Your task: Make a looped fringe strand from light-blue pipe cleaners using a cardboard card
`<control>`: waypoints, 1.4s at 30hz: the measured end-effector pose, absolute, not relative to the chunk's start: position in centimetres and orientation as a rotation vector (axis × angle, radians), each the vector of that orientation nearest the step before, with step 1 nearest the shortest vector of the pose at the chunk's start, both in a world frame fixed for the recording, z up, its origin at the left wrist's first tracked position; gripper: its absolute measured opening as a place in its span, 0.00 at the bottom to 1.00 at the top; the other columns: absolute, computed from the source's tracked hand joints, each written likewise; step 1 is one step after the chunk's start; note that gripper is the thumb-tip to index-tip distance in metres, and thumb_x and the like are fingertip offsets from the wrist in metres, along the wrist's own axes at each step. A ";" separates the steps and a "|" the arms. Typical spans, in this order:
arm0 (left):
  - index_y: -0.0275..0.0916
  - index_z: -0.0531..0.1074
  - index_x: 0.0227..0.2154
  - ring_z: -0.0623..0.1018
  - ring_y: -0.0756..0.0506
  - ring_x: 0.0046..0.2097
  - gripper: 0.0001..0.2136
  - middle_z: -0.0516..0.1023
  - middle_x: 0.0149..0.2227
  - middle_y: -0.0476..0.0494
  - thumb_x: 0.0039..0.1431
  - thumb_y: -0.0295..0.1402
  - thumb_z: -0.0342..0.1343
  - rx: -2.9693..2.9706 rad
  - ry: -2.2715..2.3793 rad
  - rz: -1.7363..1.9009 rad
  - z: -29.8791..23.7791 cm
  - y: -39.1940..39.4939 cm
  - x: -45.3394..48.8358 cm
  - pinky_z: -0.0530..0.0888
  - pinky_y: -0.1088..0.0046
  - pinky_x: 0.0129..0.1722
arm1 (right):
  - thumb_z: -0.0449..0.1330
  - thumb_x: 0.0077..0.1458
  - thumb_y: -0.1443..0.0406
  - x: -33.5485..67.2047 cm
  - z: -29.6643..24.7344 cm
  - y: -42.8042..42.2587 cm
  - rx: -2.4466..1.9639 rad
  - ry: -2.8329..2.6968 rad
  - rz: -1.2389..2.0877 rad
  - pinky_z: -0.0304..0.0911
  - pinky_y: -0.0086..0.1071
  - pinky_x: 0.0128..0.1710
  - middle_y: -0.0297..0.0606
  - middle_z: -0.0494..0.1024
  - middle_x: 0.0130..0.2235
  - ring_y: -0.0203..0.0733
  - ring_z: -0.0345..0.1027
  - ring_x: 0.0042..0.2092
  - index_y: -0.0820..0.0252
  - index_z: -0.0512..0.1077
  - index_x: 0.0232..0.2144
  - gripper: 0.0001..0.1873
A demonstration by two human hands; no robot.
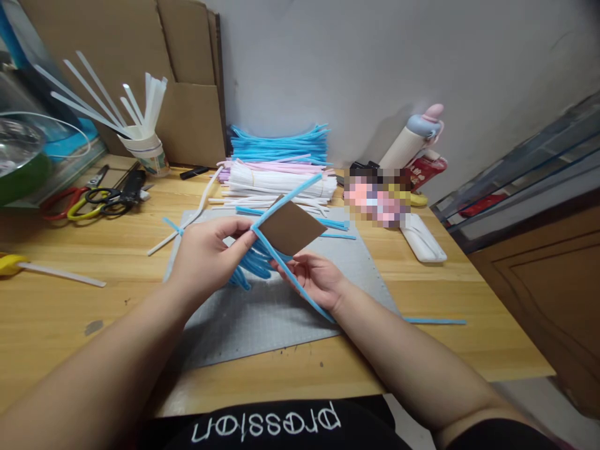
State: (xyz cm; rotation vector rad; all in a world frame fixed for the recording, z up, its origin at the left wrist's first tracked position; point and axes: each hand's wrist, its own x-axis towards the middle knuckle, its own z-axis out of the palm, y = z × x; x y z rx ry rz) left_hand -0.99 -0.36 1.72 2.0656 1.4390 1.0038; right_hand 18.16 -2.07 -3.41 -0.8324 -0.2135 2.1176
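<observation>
A blue pipe cleaner (290, 199), bent into a V, lies along two edges of a brown cardboard square (295, 228). My left hand (209, 250) pinches the bend between thumb and forefinger at the square's left corner. Below the cardboard hang several looped blue pipe cleaners (255, 261), partly covered by my left hand. My right hand (319, 278) is under the square's lower edge, its fingers curled against the piece and partly hidden. One free end of the V reaches up and right; the other passes in front of my right hand.
A grey cutting mat (281, 325) lies below my hands. Behind it are bundles of blue (281, 145) and white pipe cleaners (262, 179). Scissors (84, 203) and a cup of white sticks (147, 153) stand left. A bottle (407, 140) and white packet (424, 239) are right.
</observation>
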 end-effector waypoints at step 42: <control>0.42 0.78 0.36 0.79 0.46 0.34 0.10 0.82 0.33 0.49 0.57 0.36 0.54 1.916 1.385 1.088 1.7 -0.8 -0.5 0.77 0.72 0.35 | 0.57 0.43 0.78 17.1 -5.2 -2.5 -0.710 -0.475 1.922 0.68 0.18 0.24 0.30 0.73 0.25 0.28 0.68 0.23 0.62 0.68 0.34 0.14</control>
